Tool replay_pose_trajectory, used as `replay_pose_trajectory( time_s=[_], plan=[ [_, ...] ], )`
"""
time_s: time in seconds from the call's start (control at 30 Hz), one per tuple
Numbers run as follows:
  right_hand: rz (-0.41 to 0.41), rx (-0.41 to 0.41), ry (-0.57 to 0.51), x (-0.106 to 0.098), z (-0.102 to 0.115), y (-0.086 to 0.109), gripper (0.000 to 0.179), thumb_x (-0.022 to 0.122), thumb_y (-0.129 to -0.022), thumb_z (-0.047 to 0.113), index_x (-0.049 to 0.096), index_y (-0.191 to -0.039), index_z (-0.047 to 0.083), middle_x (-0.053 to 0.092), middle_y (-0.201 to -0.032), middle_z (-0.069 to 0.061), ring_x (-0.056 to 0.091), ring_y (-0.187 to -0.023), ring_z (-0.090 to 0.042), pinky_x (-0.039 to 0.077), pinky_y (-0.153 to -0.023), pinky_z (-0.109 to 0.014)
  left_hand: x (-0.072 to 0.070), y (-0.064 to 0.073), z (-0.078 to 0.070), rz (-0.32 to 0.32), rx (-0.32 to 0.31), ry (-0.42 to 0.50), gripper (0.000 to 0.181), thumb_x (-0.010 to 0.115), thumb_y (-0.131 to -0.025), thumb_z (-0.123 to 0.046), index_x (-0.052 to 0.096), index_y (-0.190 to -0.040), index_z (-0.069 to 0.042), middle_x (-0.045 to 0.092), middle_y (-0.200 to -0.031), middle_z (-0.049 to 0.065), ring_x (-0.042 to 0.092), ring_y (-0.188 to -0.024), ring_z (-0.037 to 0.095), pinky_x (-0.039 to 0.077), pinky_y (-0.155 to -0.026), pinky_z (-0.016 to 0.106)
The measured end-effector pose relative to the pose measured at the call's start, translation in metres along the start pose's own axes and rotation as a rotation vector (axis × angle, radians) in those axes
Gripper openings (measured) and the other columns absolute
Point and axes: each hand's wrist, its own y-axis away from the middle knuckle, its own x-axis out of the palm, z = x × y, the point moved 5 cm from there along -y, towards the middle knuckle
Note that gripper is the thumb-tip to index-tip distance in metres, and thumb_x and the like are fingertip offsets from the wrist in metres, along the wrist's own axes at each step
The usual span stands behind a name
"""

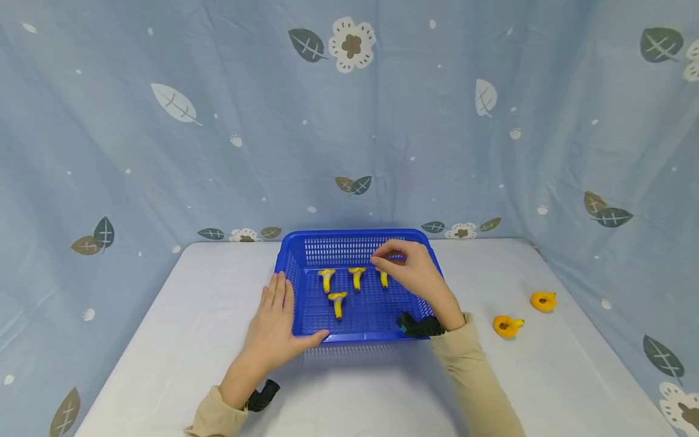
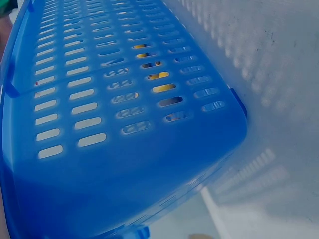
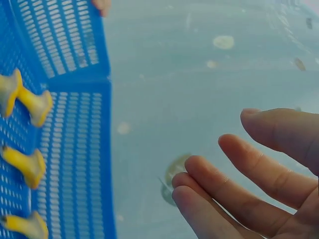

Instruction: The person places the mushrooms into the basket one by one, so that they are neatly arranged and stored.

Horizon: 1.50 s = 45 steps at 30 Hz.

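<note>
A blue plastic basket [image 1: 355, 337] stands on the table. My left hand [image 1: 270, 334] rests at its front left corner, fingers straight along the left rim and thumb along the front rim. Over the basket's right side hovers my right hand [image 1: 417, 276], fingers loosely bent, with nothing between them in the right wrist view. Several small yellow banana-like pieces with flared, wavy ends lie inside, among them a front piece [image 1: 338, 305], a back left piece [image 1: 326, 280] and a back middle piece [image 1: 357, 279]. Below my right fingertips, the back right piece [image 1: 384, 280] is partly hidden.
Right of the basket, two more yellow pieces lie on the white tabletop [image 1: 218, 303]: a nearer one [image 1: 498, 323] and a farther one [image 1: 537, 297], round with dark centres and short stems. A blue patterned curtain [image 1: 246, 152] hangs behind the table and along both sides.
</note>
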Motion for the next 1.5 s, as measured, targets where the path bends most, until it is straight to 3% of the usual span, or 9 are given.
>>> replay_pose_trajectory(
  time_s=[0.2, 0.47, 0.63, 0.83, 1.0, 1.13, 1.23, 1.37, 1.5],
  plan=[
    [-0.08, -0.011, 0.013, -0.031, -0.005, 0.019, 0.014, 0.07, -0.094, 0.017, 0.074, -0.102, 0.006, 0.07, -0.101, -0.006, 0.066, -0.097, -0.022, 0.057, -0.089, -0.034, 0.001, 0.0, 0.003, 0.001, 0.0, -0.001, 0.127, 0.059, -0.075, -0.082, 0.025, -0.149, 0.016, 0.011, -0.159, 0.032, 0.005, -0.149, 0.042, 0.011, -0.121, 0.053],
    [-0.189, 0.015, 0.084, -0.075, -0.022, 0.046, 0.019, 0.068, -0.095, 0.014, 0.072, -0.105, -0.001, 0.071, -0.107, -0.011, 0.064, -0.1, -0.009, 0.053, -0.086, -0.018, 0.002, -0.001, 0.002, -0.003, 0.01, 0.001, 0.128, 0.058, -0.074, -0.083, 0.025, -0.148, 0.016, 0.012, -0.159, 0.033, 0.005, -0.149, 0.042, 0.011, -0.121, 0.053],
    [-0.245, 0.063, 0.19, -0.102, -0.039, 0.065, 0.02, 0.066, -0.097, 0.019, 0.073, -0.106, 0.002, 0.071, -0.107, -0.011, 0.06, -0.096, 0.003, 0.049, -0.084, -0.009, 0.002, -0.001, 0.002, -0.009, 0.008, -0.002, 0.128, 0.059, -0.074, -0.082, 0.025, -0.149, 0.016, 0.012, -0.159, 0.033, 0.006, -0.149, 0.043, 0.012, -0.121, 0.053],
    [-0.284, 0.155, 0.273, -0.129, -0.061, 0.086, 0.026, 0.066, -0.097, 0.027, 0.073, -0.108, 0.004, 0.07, -0.108, -0.009, 0.057, -0.095, 0.006, 0.044, -0.081, -0.005, 0.002, 0.0, 0.001, -0.02, 0.014, 0.008, 0.127, 0.06, -0.074, -0.081, 0.026, -0.148, 0.017, 0.013, -0.159, 0.033, 0.005, -0.149, 0.042, 0.012, -0.121, 0.053],
    [-0.232, 0.198, 0.29, -0.145, -0.082, 0.098, 0.026, 0.066, -0.097, 0.026, 0.071, -0.11, 0.005, 0.069, -0.109, -0.007, 0.057, -0.093, 0.007, 0.044, -0.08, -0.006, 0.002, 0.0, 0.002, -0.019, 0.011, 0.003, 0.127, 0.06, -0.075, -0.08, 0.026, -0.148, 0.017, 0.013, -0.159, 0.033, 0.006, -0.149, 0.042, 0.012, -0.121, 0.052],
    [-0.17, 0.206, 0.315, -0.155, -0.097, 0.106, 0.022, 0.067, -0.096, 0.018, 0.07, -0.112, 0.002, 0.068, -0.113, -0.018, 0.058, -0.091, 0.008, 0.047, -0.076, -0.008, 0.001, 0.0, 0.001, -0.023, 0.012, 0.006, 0.127, 0.061, -0.074, -0.08, 0.026, -0.148, 0.017, 0.013, -0.159, 0.033, 0.007, -0.149, 0.042, 0.013, -0.121, 0.053],
    [-0.102, 0.233, 0.361, -0.16, -0.109, 0.112, 0.022, 0.069, -0.093, 0.01, 0.07, -0.112, 0.0, 0.068, -0.113, -0.022, 0.063, -0.094, -0.005, 0.049, -0.074, -0.011, 0.002, 0.0, 0.001, -0.018, 0.019, 0.009, 0.127, 0.06, -0.075, -0.081, 0.025, -0.148, 0.017, 0.012, -0.159, 0.033, 0.006, -0.15, 0.042, 0.012, -0.121, 0.052],
    [0.004, 0.287, 0.379, -0.161, -0.127, 0.116, 0.022, 0.068, -0.09, 0.001, 0.071, -0.112, -0.001, 0.068, -0.114, -0.022, 0.065, -0.1, -0.033, 0.053, -0.076, -0.022, 0.001, -0.001, 0.002, -0.022, 0.018, 0.004, 0.127, 0.06, -0.074, -0.081, 0.026, -0.148, 0.017, 0.013, -0.159, 0.033, 0.006, -0.149, 0.042, 0.012, -0.121, 0.052],
    [0.115, 0.345, 0.37, -0.16, -0.143, 0.118, 0.028, 0.059, -0.085, -0.011, 0.072, -0.108, -0.003, 0.068, -0.112, -0.022, 0.062, -0.101, -0.041, 0.055, -0.074, -0.032, 0.001, -0.001, 0.002, -0.024, 0.012, 0.009, 0.127, 0.061, -0.074, -0.081, 0.026, -0.148, 0.016, 0.013, -0.159, 0.032, 0.007, -0.149, 0.042, 0.012, -0.121, 0.052]
  ],
)
